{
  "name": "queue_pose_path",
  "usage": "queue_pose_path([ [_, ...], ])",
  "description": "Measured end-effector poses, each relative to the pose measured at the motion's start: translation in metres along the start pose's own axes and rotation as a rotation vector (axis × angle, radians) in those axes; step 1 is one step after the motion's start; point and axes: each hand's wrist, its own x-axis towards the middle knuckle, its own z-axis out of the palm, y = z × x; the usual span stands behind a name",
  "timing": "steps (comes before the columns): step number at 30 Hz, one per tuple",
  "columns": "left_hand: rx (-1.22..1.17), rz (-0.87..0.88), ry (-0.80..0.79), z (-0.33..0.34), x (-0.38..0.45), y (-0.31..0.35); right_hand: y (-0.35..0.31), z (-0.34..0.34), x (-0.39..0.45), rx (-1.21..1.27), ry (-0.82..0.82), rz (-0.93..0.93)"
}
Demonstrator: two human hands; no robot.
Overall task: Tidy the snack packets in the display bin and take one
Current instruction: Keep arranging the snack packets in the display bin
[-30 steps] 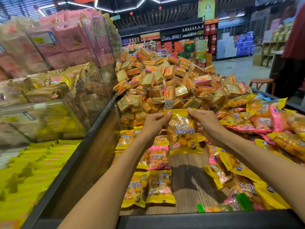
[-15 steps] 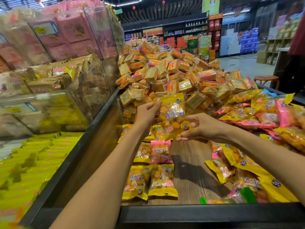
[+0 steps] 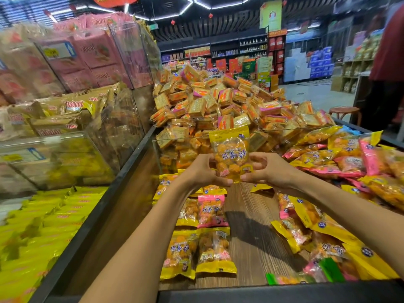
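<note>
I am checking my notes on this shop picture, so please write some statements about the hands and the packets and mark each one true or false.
1. Both hands hold one yellow plastic snack packet above the bin. True: the left hand and the right hand grip its lower part.
2. The held packet hangs upside down. False: it stands upright, top seal upward.
3. A pink plastic snack packet lies on the wooden bin floor below the hands. True.
4. The wooden bin floor is fully covered by packets. False: a bare strip shows in the middle.
5. A heap of square orange biscuit packs rises behind the held packet. True.
</note>
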Motion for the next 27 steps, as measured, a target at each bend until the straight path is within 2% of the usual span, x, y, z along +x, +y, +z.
queue_pose_path([
  [4,0.097,0.011,0.061,0.004,-0.002,0.002,0.000,0.001,-0.002,0.000,0.029,-0.036],
  [6,0.230,0.079,0.230,0.008,-0.001,0.005,-0.003,0.002,-0.003,-0.004,0.096,-0.067],
  [8,0.254,0.186,0.381,0.015,-0.001,0.009,-0.005,0.003,-0.004,-0.024,0.166,-0.117],
  [10,0.158,0.222,0.358,0.024,0.000,0.013,-0.005,0.003,-0.004,-0.088,0.205,-0.155],
  [12,0.078,0.203,0.284,0.032,0.000,0.015,-0.002,0.004,-0.002,-0.183,0.232,-0.189],
  [15,0.016,0.149,0.272,0.036,0.001,0.014,0.001,0.009,0.000,-0.262,0.260,-0.228],
  [18,-0.056,0.086,0.282,0.034,0.004,0.013,0.003,0.017,-0.001,-0.217,0.177,-0.259],
  [22,-0.218,-0.041,0.331,0.029,0.009,0.005,0.008,0.022,-0.003,-0.392,0.069,-0.300],
  [25,-0.320,-0.093,0.344,0.022,0.012,-0.002,0.003,0.022,-0.003,-0.211,0.082,-0.343],
  [27,-0.387,-0.122,0.315,0.020,0.013,-0.003,-0.001,0.016,-0.001,-0.085,0.211,-0.344],
])
